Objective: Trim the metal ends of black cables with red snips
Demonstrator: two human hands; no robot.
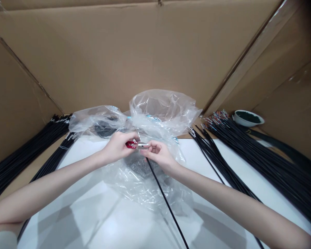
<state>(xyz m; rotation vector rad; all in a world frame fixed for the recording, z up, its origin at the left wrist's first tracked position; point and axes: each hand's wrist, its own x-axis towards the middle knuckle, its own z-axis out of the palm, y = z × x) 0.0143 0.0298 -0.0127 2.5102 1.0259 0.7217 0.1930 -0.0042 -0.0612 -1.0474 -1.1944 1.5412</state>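
Note:
My left hand (118,146) is closed around red-handled snips (132,144), whose metal blades point right toward my other hand. Between thumb and fingers, my right hand (159,155) pinches the upper end of a black cable (166,200). The cable runs down toward the bottom edge. Its tip sits by the blades; whether they touch it I cannot tell. Beneath both hands lies a crumpled clear plastic bag (145,193) with greyish contents that are hard to make out.
Black cable bundles lie at the left (28,152) and right (254,162), the right ones with coloured wire ends. A white bowl (245,123) with dark green contents stands at back right. More clear plastic (163,107) is bunched before the cardboard wall (134,52). The tabletop (106,224) is white.

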